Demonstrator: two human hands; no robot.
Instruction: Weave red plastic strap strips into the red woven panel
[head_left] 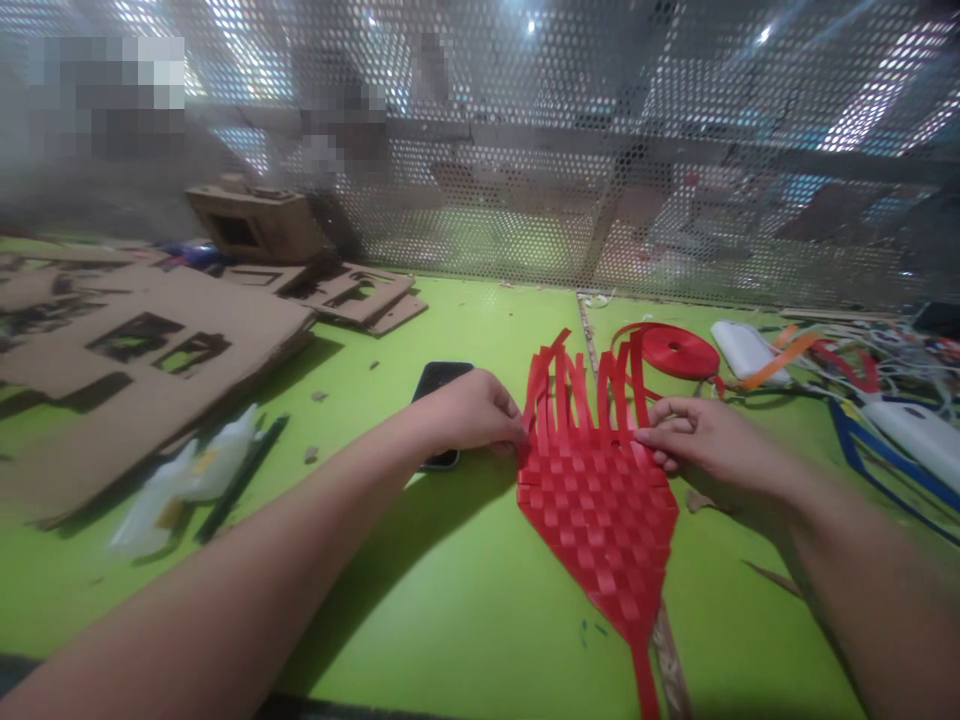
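Note:
A woven piece of red ribbon [600, 510] lies on the green table, its checkered body narrowing to a point with a single strip trailing toward me. Loose strips stand up from its far edge. My left hand [487, 410] pinches the weave at its upper left corner. At the upper right corner my right hand [694, 440] grips it between thumb and fingers. Behind my left wrist lies a dark phone [442, 378], partly covered. Beyond the weave sits a flat roll of red ribbon [679, 350].
Cut cardboard sheets [187, 350] and a cardboard box model [259, 222] occupy the left. Nearer are glue bottles [217, 455] and a dark stick [244, 475]. White devices [746, 350] and tangled cords crowd the right. A perforated metal screen [510, 150] closes off the back.

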